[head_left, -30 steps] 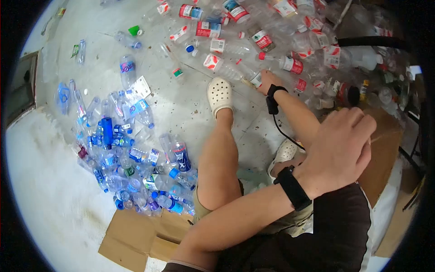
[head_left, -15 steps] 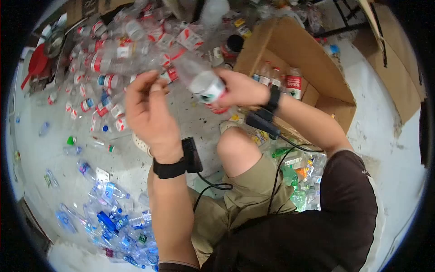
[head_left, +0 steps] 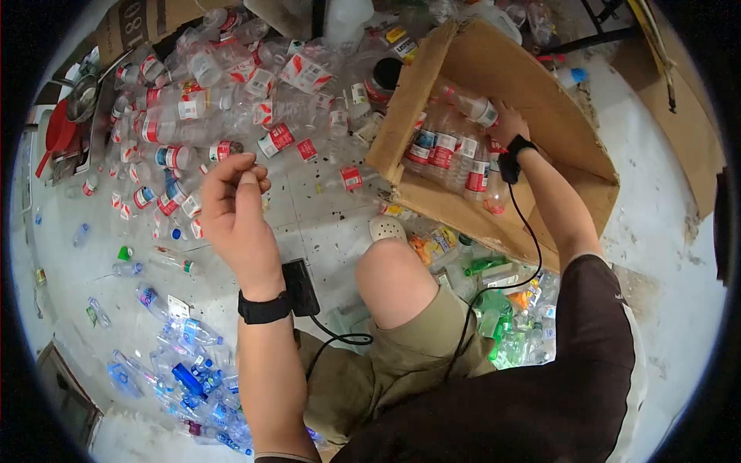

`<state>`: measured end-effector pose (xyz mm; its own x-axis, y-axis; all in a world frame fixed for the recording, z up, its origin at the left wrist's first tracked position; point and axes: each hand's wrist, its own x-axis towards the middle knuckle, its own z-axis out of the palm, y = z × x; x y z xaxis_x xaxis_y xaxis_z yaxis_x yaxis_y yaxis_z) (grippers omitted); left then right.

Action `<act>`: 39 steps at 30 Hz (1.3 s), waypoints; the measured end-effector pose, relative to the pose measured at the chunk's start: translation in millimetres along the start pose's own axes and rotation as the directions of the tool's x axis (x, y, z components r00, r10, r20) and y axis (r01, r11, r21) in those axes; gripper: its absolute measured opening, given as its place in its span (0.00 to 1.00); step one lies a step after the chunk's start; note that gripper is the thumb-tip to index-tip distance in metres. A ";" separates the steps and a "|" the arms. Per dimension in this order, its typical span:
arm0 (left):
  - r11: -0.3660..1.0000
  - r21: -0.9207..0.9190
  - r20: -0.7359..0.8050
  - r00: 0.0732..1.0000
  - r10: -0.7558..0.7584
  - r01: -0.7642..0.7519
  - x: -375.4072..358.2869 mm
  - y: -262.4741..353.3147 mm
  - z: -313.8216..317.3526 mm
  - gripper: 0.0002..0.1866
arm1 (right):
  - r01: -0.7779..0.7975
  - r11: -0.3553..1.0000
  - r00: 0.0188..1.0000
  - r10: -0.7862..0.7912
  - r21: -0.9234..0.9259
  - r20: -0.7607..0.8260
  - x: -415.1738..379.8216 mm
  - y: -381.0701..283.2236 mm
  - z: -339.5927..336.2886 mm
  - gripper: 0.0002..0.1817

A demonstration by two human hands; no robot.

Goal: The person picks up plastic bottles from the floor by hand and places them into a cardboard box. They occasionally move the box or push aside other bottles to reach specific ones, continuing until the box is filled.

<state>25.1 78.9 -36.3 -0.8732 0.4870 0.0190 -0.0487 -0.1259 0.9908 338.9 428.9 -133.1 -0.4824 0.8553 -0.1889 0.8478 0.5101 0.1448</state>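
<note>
My right hand (head_left: 507, 123) reaches into an open cardboard box (head_left: 556, 116) and grips the end of a clear plastic bottle (head_left: 467, 100), which lies tilted over the box's contents. Several clear bottles with red and white labels (head_left: 444, 150) stand packed inside the box. My left hand (head_left: 235, 201) is raised over the floor, left of my bent knee (head_left: 390, 278), with its fingertips pinched together. I see nothing between them. Both wrists wear black bands with a cable.
A large heap of clear, red-labelled bottles (head_left: 231, 85) covers the floor at the upper left. Blue-labelled bottles (head_left: 185, 370) lie at the lower left, and green scraps and bottles (head_left: 502, 324) by my right side. A red basin (head_left: 60, 123) sits far left. Flat cardboard (head_left: 679, 85) lies at the right.
My right hand has carried the bottle away from my left hand into the box. The left hand has stayed raised, fingers now pinched. The view turned right earlier, from the blue pile.
</note>
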 end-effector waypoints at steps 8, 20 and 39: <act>0.993 0.047 0.061 0.992 -0.113 0.110 7.2 1.4 15.1 0.08 | -0.144 0.980 0.988 0.149 -0.136 0.030 49.3 -35.2 23.7 0.39; 0.996 -0.017 0.098 0.992 -0.081 0.083 -0.5 6.5 4.3 0.08 | 0.058 0.291 0.992 0.094 0.955 -0.089 -72.5 -101.2 -31.2 0.15; 0.933 0.244 -0.165 0.937 0.307 -0.263 10.5 22.5 -66.7 0.15 | 0.628 0.469 0.399 -0.879 0.621 0.260 -83.9 -555.0 94.4 0.37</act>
<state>-17.5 23.6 -22.7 -0.9133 0.2752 0.3001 0.3024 -0.0348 0.9525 -70.4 65.5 -289.3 -0.8806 -0.1304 -0.4556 0.2317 0.7203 -0.6539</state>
